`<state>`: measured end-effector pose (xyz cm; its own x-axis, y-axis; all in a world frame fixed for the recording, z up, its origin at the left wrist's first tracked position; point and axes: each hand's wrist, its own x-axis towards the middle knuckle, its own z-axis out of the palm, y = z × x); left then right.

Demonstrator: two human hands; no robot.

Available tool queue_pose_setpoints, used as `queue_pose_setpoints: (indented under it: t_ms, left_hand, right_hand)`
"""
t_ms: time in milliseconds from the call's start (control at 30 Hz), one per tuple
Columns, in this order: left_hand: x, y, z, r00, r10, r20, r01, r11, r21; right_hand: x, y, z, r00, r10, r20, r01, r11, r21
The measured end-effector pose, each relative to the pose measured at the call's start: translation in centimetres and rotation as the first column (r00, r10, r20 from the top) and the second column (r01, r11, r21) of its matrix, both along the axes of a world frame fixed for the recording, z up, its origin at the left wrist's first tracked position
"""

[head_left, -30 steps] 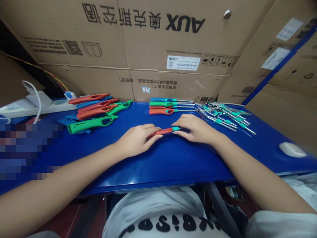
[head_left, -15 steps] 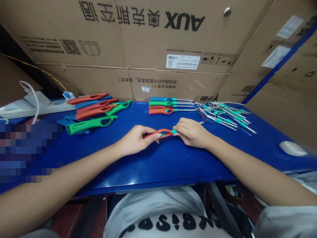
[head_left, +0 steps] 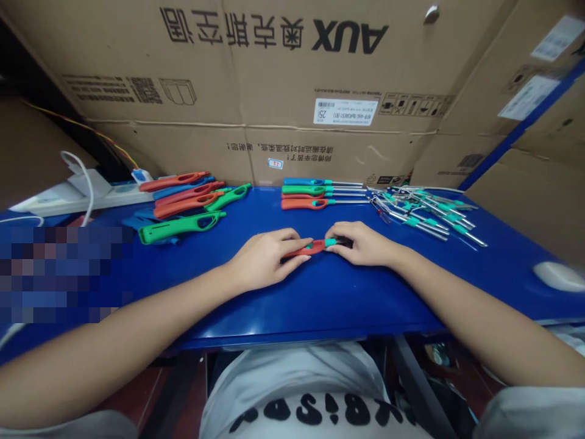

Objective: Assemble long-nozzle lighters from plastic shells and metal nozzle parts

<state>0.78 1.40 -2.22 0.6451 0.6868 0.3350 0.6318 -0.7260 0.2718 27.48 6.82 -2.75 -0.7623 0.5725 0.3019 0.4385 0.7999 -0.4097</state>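
Between my hands, above the blue table [head_left: 292, 305], is a gas lighter [head_left: 315, 247] with an orange-red handle and a teal collar. Its handle end is gripped by my left hand [head_left: 269, 256], fingers on both sides of the trigger opening. My right hand [head_left: 359, 244] is closed around the metal tube just beyond the teal collar; most of the tube is hidden by the fingers. Behind my hands lie several lighters [head_left: 304, 204] with tubes fitted, in blue, green and red. To their right is a loose heap of metal tubes with teal collars [head_left: 429, 213].
At the left lie several empty handles [head_left: 183, 225] in orange, red, blue and green. Behind them is a white power strip [head_left: 82, 198] with cables. A large cardboard box [head_left: 265, 73] walls off the back. A white rounded object [head_left: 560, 276] sits at the right edge.
My left hand has shifted along the handle and covers more of it, and the handle has rolled. My right fingers now sit closer around the collar. The view has shifted slightly.
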Motion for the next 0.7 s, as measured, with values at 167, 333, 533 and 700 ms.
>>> queue_pose_setpoints:
  t_ms: [167,333,533,700]
  left_hand:
    - [0.1,0.3,-0.2,0.992,0.005,-0.128,0.000,0.999,0.033]
    - [0.0,0.2,-0.2,0.988,0.050,-0.148,-0.044,0.998,0.041]
    - [0.3,-0.5,0.5,0.975,0.057,-0.216,-0.046,0.998,0.052]
    - [0.3,-1.1,1.3,0.960,0.112,-0.257,-0.101,0.993,0.054]
  right_hand:
    - [1.0,1.1,0.8,0.996,-0.070,0.049,0.081,0.960,-0.267]
    - [3.1,1.5,3.0,0.969,-0.106,0.225,0.183,0.917,-0.356]
    - [6.4,3.5,3.6,0.715,-0.655,0.244,0.652,0.751,0.105]
    - [7.9,4.4,3.2,0.363,-0.812,0.457,0.851,0.488,0.193]
